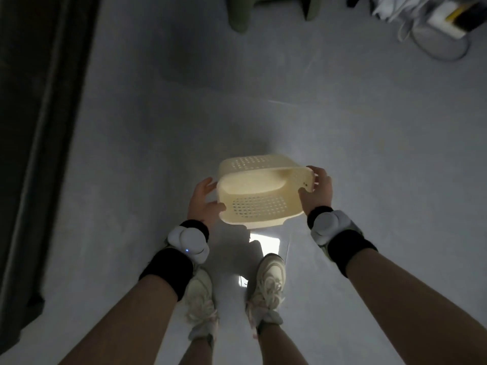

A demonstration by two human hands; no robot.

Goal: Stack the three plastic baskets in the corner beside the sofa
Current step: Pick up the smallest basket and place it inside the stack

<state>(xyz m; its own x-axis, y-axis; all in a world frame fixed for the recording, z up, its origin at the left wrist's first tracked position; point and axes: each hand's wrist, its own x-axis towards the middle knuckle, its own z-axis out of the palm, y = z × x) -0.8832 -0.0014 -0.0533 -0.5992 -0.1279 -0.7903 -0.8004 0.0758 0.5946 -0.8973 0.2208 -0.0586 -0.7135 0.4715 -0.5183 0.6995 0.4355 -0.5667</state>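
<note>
A cream plastic basket [259, 192] with perforated walls hangs in the air above the grey floor, tilted so that its opening faces me. My left hand [204, 200] grips its left rim, thumb over the near edge. My right hand [317, 188] grips its right rim, fingers curled round the far side. Only this one basket is in view; the other baskets and the sofa corner do not show.
A dark piece of furniture [39, 127] runs down the left edge. A green stool's legs [238, 14] stand at the top centre. At the top right is a wire stand [437, 35] with items. My two shoes [268, 288] are on the pale floor [342, 127] below the basket.
</note>
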